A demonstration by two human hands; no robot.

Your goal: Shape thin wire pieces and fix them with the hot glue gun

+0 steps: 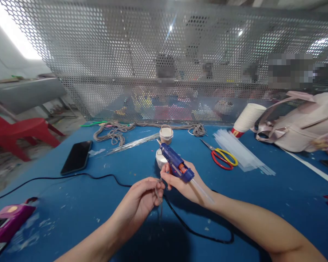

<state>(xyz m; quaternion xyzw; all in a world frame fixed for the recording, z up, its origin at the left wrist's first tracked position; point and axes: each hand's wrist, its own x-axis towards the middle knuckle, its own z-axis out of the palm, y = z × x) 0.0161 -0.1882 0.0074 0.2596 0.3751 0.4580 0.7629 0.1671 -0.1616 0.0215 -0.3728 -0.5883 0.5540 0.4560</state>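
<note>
My left hand (144,193) pinches a thin grey cord (157,194), whose loose end hangs below the fingers. Close against it, my right hand (184,182) holds a blue hot glue gun (175,160), its nozzle pointing up and away to the left. A clear glue stick (203,191) sticks out of the gun's back end, and the handle is hidden by the hand. The right thumb and fingertips meet near the cord; whether they grip it too I cannot tell. Just beyond the gun sits a white-topped cup (160,158), partly covered. Behind it stands a small cup with a cord loop (166,134).
Scissors (221,156), clear glue sticks (242,153), stacked paper cups (250,116) and a pale bag (303,120) lie right. A phone (76,156), grey cord (112,133) and purple device (11,225) are left. A black cable (98,177) crosses the table. Perforated metal (125,72) borders the back.
</note>
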